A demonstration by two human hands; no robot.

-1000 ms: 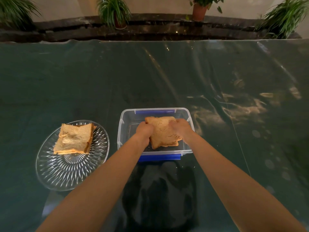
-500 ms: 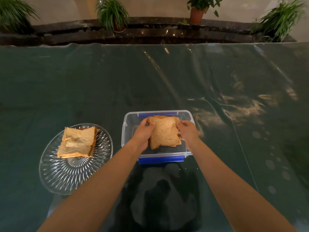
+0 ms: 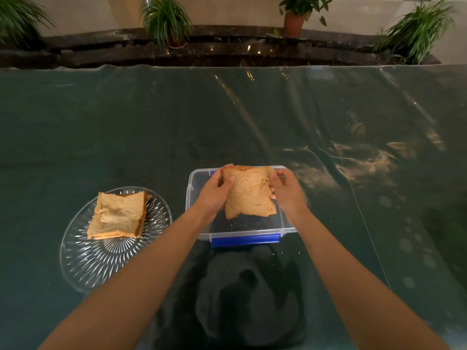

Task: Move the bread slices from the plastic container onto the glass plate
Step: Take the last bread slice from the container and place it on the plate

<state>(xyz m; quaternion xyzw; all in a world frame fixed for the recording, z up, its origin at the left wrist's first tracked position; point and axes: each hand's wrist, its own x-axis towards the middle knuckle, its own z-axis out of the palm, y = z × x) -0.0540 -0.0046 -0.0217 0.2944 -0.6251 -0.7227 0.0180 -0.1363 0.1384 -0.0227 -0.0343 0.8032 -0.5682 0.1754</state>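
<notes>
Head view: at centre frame, both forearms reach forward, the left hand (image 3: pixel 214 192) and right hand (image 3: pixel 286 190) each with a grip closed on opposite edges of one bread slice (image 3: pixel 249 192), held tilted above the clear plastic container (image 3: pixel 197 223). At lower left, one glass plate (image 3: pixel 83 263) carries a stack of bread (image 3: pixel 117 215). Four potted plants (image 3: pixel 166 21) line the ledge beyond the tabletop (image 3: pixel 126 122).
</notes>
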